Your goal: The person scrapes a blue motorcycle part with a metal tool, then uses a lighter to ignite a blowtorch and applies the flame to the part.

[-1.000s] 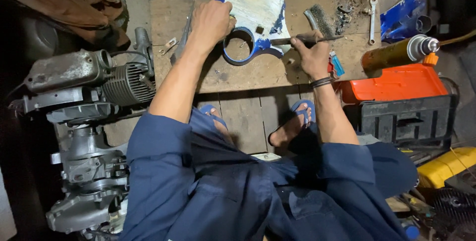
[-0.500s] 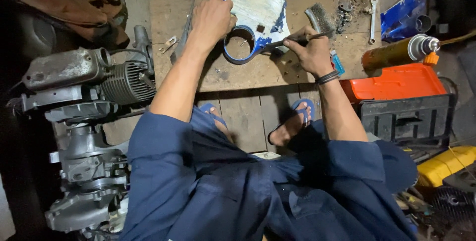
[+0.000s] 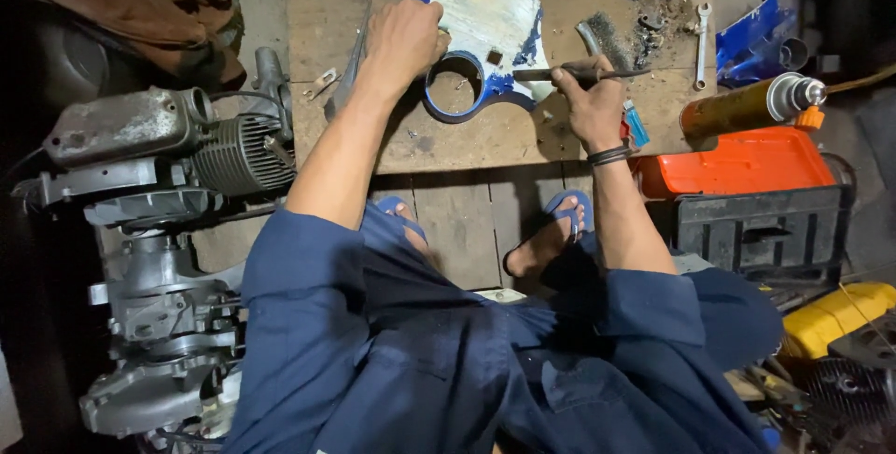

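On the wooden board [image 3: 485,141], our left hand [image 3: 403,36] clamps the blue panel [image 3: 490,20]; our right hand [image 3: 590,104] grips the file [image 3: 569,72]. We'd best stroke flat and lightly.

Both arms outstretched, left grip [image 3: 403,36] and right grip [image 3: 590,104] closed

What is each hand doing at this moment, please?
Left hand: closed, gripping the blue and white metal panel with a round hole.
Right hand: closed around a thin dark metal tool.
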